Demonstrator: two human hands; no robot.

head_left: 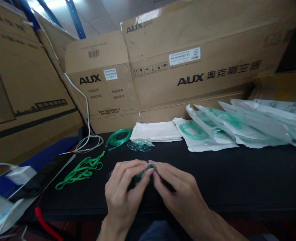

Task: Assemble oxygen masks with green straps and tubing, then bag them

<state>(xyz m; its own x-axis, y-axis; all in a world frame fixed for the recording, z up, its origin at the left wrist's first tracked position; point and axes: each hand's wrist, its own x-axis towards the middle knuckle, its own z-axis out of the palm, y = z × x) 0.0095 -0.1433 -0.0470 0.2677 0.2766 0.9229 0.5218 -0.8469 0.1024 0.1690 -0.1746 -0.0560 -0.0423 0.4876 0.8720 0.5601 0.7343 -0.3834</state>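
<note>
My left hand (124, 192) and my right hand (179, 189) meet over the near edge of the black table (238, 180). Both pinch a small clear, green-tinted plastic piece (148, 170) between their fingertips; most of it is hidden by the fingers. Beyond the hands lie a clear plastic mask part (140, 145) and a coil of green tubing (119, 137). A bundle of green elastic straps (81, 170) lies to the left of my left hand.
Sealed white packets holding green tubing (208, 132) fan out along the back right. An empty white bag (156, 131) lies mid-back. Large AUX cardboard boxes (188, 67) wall in the table. A white cable (89, 142) coils at the left, beside white paper items (2, 207).
</note>
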